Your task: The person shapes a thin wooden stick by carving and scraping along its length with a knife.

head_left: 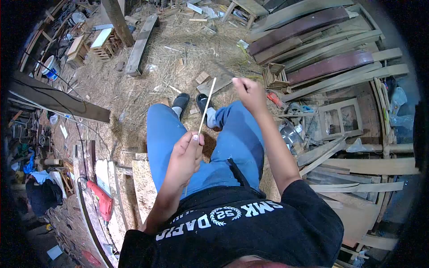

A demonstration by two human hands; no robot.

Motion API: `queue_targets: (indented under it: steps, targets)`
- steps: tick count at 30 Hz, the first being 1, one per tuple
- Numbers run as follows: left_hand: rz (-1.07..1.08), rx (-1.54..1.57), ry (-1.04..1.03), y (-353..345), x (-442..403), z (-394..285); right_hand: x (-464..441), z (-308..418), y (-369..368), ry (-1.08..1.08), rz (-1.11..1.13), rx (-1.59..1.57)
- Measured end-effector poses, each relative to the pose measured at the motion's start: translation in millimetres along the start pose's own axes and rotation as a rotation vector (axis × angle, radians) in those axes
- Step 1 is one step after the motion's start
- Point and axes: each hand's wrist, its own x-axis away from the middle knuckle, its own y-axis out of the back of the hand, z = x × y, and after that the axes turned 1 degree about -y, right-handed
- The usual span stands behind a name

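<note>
My left hand (187, 154) is closed around a thin pale wooden stick (207, 106) above my lap. The stick's long end points up and away from me, and its short lower end shows below the hand. To the right and farther forward, my right hand (251, 94) is closed in a fist on a knife (226, 69). Its dark narrow blade points forward and left, slightly blurred, and the fingers hide its handle. The blade and the stick are apart.
A red power drill (102, 202) lies on the bench at my left. Wooden boards (330, 47) are stacked at the right, near a red-handled tool (275, 100) and a wooden frame (340, 118). Shavings (165, 58) cover the floor; a post (117, 22) stands ahead.
</note>
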Motion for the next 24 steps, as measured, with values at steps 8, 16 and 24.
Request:
queue_targets:
  steps: [8, 16, 24]
  targets:
    - [0.029, 0.056, 0.007, -2, -3, -13, 52, 58, 13, 0.148, 0.277, -0.094]
    - [-0.012, -0.071, 0.015, -5, -3, -13, 57, 78, 20, 0.450, 0.344, 0.082]
    - [0.068, -0.111, -0.132, -3, 9, -8, 19, 26, 23, 0.115, 0.090, 0.013]
